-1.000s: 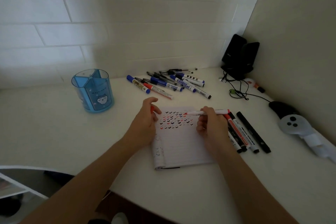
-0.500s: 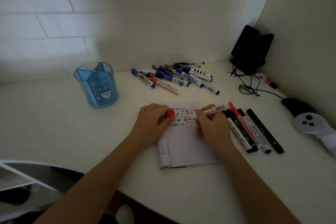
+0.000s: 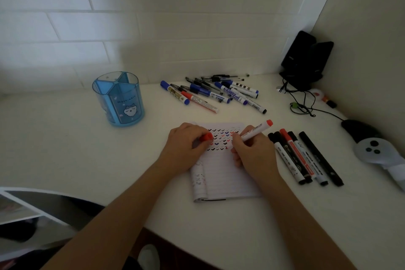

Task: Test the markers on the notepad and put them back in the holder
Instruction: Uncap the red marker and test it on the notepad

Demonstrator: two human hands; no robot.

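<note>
A lined notepad (image 3: pixel 221 173) lies on the white desk, its top rows filled with black, blue and red tick marks. My right hand (image 3: pixel 254 153) grips a red-ended white marker (image 3: pixel 255 131), tip down on the page among the marks. My left hand (image 3: pixel 186 147) holds the marker's red cap (image 3: pixel 206 137) and rests on the notepad's left edge. The blue divided holder (image 3: pixel 119 98) stands to the left. A pile of blue, red and black markers and pens (image 3: pixel 213 93) lies behind the notepad. Several markers (image 3: pixel 304 156) lie in a row to its right.
Two black speakers (image 3: pixel 305 59) with trailing cables (image 3: pixel 304 105) fill the back right corner. A black mouse (image 3: pixel 357 129) and a white controller (image 3: pixel 377 151) lie at the right by the side wall. The desk's front edge runs diagonally below my forearms.
My right hand turned the marker from lying nearly flat to tip down on the page. My left hand moved onto the notepad, and the red cap now shows in its fingers.
</note>
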